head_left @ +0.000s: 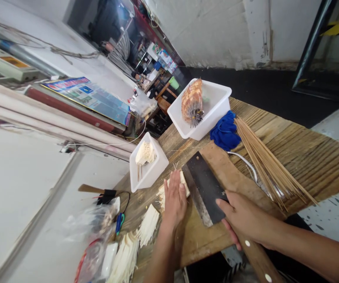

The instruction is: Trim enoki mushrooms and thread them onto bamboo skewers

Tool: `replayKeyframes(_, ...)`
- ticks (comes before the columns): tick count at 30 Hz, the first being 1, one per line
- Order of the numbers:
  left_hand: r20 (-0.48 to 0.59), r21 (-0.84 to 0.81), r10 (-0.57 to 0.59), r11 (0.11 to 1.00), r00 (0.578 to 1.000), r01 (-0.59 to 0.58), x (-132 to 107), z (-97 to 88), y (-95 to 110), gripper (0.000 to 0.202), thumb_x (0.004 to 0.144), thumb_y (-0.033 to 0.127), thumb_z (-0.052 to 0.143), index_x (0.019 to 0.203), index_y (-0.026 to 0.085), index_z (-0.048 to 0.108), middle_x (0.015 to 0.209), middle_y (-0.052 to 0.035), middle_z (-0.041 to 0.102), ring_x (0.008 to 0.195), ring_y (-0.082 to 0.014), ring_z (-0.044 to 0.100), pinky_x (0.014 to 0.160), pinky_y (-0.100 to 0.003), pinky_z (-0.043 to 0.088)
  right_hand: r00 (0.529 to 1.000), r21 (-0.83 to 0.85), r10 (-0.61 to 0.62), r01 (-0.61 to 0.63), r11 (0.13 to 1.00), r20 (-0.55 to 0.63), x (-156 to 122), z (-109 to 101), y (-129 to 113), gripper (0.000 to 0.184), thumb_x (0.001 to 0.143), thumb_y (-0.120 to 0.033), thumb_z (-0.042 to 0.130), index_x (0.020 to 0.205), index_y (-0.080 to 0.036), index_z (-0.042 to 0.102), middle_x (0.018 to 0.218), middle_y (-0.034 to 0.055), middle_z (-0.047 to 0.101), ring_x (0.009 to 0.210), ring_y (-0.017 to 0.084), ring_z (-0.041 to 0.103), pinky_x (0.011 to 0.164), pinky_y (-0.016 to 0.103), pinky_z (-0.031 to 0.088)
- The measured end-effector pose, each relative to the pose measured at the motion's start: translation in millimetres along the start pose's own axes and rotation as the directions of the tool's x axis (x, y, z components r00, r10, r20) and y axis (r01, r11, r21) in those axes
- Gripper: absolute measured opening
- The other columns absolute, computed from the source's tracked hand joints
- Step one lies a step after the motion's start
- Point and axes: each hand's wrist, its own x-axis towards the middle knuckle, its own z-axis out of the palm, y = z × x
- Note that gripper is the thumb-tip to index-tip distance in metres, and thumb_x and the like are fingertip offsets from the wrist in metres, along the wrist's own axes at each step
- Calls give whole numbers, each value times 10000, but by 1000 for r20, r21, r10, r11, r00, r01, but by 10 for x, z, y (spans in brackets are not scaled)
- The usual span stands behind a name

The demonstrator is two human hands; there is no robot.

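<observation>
My right hand (243, 220) grips the wooden handle (258, 259) of a large dark cleaver (205, 190), whose blade rests on the wooden cutting board (225, 173). My left hand (174, 198) lies flat, fingers together, pressing down a pale block of food (184, 181) right beside the blade. Pale cut strips (148, 224) lie in fanned piles to the left of my left wrist.
A bundle of bamboo skewers (264, 157) and a blue cloth (225, 131) lie on the wooden table (305, 153). One white tub (216, 106) holds skewered food, another white tub (151, 173) holds pale skewered pieces. Plastic bags (95, 232) and scissors (119, 222) sit at the near left.
</observation>
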Motion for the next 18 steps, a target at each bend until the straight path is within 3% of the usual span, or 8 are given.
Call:
replayKeyframes(9, 17, -43, 1, 999, 1000, -1, -2, -23, 14, 514, 1010, 349, 137, 1491, 189, 226, 1538, -84, 310, 1455, -177, 155, 1194, -478, 63, 999, -22, -41, 41, 999, -19, 99, 15, -15, 195, 977, -216, 302, 789, -235, 349, 396, -108, 416, 291, 103, 408, 265, 199, 378)
replayKeyframes(18, -1, -22, 7, 1000, 1000, -7, 6, -12, 2, 508, 1010, 339, 156, 1477, 166, 255, 1531, -108, 317, 1450, -176, 179, 1194, -468, 66, 999, -52, -39, 38, 998, -16, 28, 7, 48, 195, 985, -214, 298, 795, -234, 339, 390, -112, 415, 286, 96, 404, 254, 179, 358)
